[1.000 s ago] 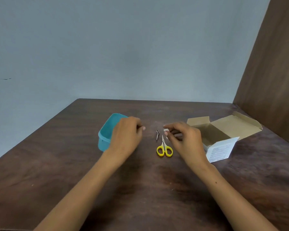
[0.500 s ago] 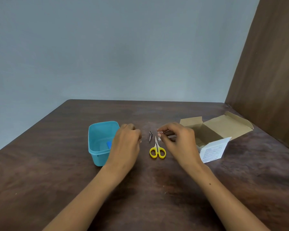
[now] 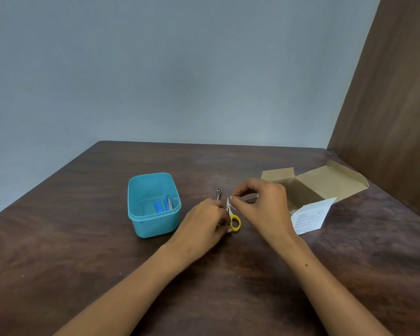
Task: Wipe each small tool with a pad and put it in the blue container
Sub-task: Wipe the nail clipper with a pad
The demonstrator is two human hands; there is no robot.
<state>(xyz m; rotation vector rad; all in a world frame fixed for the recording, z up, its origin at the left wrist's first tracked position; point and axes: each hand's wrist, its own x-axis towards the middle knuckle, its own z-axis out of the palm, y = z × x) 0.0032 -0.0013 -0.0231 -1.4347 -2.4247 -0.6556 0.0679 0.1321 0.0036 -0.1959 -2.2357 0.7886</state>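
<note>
While two blue-handled tools (image 3: 162, 205) already lie inside the blue container (image 3: 153, 225), the task stands partly done. The yellow-handled scissors (image 3: 233, 218) rest on the tabletop (image 3: 95, 251) just right of the container, not yet placed. The left hand (image 3: 205, 221) curls its fingers at the scissor handles and appears to grip them (the handle loops are partly hidden, so contact is judged, not certain). The right hand (image 3: 260, 202) pinches a small white pad (image 3: 231, 199) at the blades. A small metal tool (image 3: 219, 193) lies beyond the scissors, untouched. An open cardboard box (image 3: 320, 187) sits to the right. Remaining, by estimate: scissors and the metal tool.
</note>
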